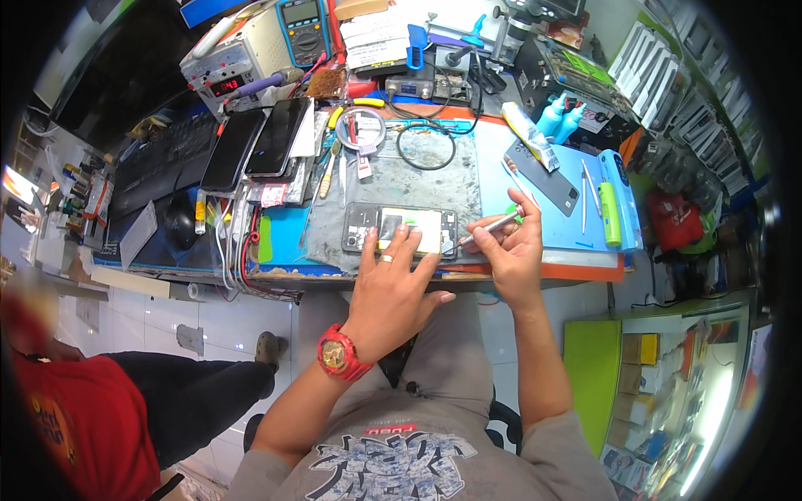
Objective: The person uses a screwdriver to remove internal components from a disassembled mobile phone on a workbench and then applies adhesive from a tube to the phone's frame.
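An opened smartphone (422, 230) lies sideways on the grey work mat, its back off and its battery and inner parts bare. My left hand (391, 280), a red watch on its wrist, rests its spread fingertips on the phone's near edge and battery. Between the closed fingers of my right hand (511, 246) is a slim screwdriver (499, 224) with a green part near its upper end. Its tip points down at the phone's right end; whether it touches is too small to tell.
Two dark phones (280, 138) lie on a stack at left, beside a brush (327, 177). A coiled cable (426, 147) sits behind the opened phone. At right are a dark back cover (543, 177) and a green tube (607, 214). A person in red (71, 417) is at lower left.
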`<state>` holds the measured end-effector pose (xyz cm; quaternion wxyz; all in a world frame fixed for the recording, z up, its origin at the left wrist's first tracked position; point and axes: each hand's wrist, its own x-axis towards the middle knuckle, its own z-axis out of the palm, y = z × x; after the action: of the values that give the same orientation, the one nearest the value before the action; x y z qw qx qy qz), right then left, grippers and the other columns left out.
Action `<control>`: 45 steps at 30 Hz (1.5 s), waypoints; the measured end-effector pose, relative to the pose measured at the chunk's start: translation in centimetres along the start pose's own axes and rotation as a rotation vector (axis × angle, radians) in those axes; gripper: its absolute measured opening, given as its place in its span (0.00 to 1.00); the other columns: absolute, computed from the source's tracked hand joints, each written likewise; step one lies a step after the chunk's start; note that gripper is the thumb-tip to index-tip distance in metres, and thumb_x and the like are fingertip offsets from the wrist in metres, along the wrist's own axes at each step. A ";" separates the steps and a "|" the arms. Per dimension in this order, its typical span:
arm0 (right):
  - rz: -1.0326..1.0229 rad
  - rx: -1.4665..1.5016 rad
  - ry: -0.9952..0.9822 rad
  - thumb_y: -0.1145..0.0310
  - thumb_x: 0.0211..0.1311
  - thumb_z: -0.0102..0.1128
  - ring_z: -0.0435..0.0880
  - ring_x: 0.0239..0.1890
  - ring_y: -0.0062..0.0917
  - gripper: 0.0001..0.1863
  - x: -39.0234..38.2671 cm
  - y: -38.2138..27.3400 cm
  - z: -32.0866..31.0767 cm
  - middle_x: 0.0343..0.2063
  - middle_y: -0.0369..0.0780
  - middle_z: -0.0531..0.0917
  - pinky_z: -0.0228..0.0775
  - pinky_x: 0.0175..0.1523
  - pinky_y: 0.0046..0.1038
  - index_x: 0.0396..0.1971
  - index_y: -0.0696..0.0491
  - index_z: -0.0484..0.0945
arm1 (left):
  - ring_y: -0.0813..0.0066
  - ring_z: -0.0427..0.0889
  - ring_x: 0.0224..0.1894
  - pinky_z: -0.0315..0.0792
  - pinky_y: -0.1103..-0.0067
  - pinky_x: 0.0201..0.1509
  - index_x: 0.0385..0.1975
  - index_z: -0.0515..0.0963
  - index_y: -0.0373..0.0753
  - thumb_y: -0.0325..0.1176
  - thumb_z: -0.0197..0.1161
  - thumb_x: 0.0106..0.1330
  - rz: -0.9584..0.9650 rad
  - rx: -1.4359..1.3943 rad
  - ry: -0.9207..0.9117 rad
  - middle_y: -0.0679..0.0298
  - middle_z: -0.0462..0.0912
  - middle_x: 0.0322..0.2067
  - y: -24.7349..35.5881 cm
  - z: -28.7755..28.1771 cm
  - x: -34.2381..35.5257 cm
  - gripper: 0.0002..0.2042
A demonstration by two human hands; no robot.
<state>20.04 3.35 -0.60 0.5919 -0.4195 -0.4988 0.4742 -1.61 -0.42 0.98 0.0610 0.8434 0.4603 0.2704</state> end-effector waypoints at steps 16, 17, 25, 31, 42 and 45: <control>-0.038 0.050 0.065 0.81 0.73 0.65 0.89 0.43 0.25 0.38 -0.1 -0.1 0.6 0.45 0.48 0.86 0.87 0.50 0.29 0.74 0.59 0.53 | 0.53 0.84 0.60 0.54 0.42 0.78 0.38 0.86 0.42 0.38 0.77 0.65 -0.240 -0.027 0.254 0.60 0.88 0.46 1.5 2.3 2.0 0.09; -0.041 0.041 0.061 0.80 0.73 0.65 0.90 0.43 0.27 0.38 -0.2 0.0 0.6 0.45 0.49 0.86 0.88 0.50 0.30 0.75 0.59 0.53 | 0.53 0.84 0.60 0.54 0.42 0.78 0.37 0.86 0.42 0.37 0.77 0.64 -0.234 -0.022 0.259 0.62 0.88 0.45 1.4 2.4 2.0 0.08; -0.062 0.047 0.054 0.80 0.73 0.64 0.90 0.43 0.29 0.38 -0.2 0.1 0.5 0.44 0.51 0.87 0.89 0.49 0.31 0.75 0.58 0.52 | 0.54 0.85 0.58 0.52 0.41 0.79 0.31 0.85 0.43 0.34 0.77 0.63 -0.228 -0.037 0.291 0.64 0.89 0.42 1.1 2.7 2.0 0.06; -0.060 0.053 0.031 0.81 0.73 0.64 0.91 0.43 0.29 0.38 -0.2 0.2 0.5 0.44 0.50 0.87 0.89 0.49 0.31 0.75 0.57 0.52 | 0.57 0.86 0.58 0.52 0.41 0.79 0.30 0.85 0.43 0.35 0.78 0.62 -0.233 -0.015 0.282 0.65 0.89 0.42 1.1 2.6 2.1 0.08; -0.136 0.030 0.026 0.82 0.73 0.65 0.90 0.44 0.28 0.38 -0.9 0.6 0.7 0.45 0.49 0.87 0.87 0.52 0.31 0.75 0.55 0.53 | 0.58 0.86 0.56 0.53 0.41 0.78 0.28 0.85 0.42 0.35 0.78 0.62 -0.217 0.004 0.286 0.64 0.90 0.41 1.1 2.6 2.1 0.08; -0.129 0.053 0.002 0.82 0.73 0.64 0.90 0.44 0.27 0.39 -1.2 0.0 1.0 0.45 0.49 0.86 0.87 0.52 0.30 0.76 0.55 0.53 | 0.58 0.86 0.56 0.53 0.41 0.78 0.29 0.85 0.42 0.36 0.79 0.61 -0.213 0.011 0.284 0.64 0.90 0.42 1.0 2.5 2.1 0.08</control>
<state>18.98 2.25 -0.68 0.6326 -0.3710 -0.5116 0.4477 1.34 1.11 0.02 0.0191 0.7437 0.5523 0.3761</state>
